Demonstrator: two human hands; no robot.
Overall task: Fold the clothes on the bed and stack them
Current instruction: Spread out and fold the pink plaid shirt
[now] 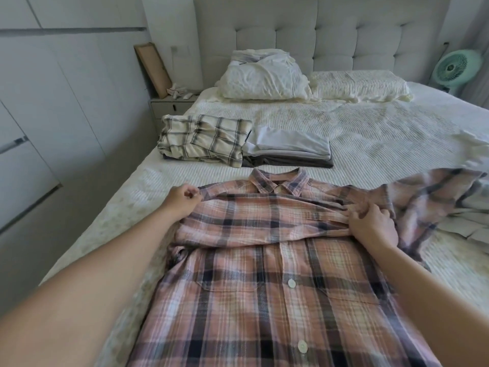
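Note:
A pink plaid button shirt (264,282) lies front-up on the bed, collar pointing to the headboard. One sleeve is folded across the chest; the other spreads out to the right. My left hand (182,198) pinches the shirt's left shoulder. At the right side of the chest my right hand (373,227) grips the end of the folded sleeve. Behind the collar sit two stacks: a folded cream plaid garment (203,139) and a pile of folded white and grey clothes (288,149).
The cream bedspread (383,133) carries two pillows (264,75) at the headboard. Loose pale cloth (473,223) lies at the bed's right edge. A nightstand (172,104) and wardrobe doors stand on the left, and a green fan (455,67) on the right.

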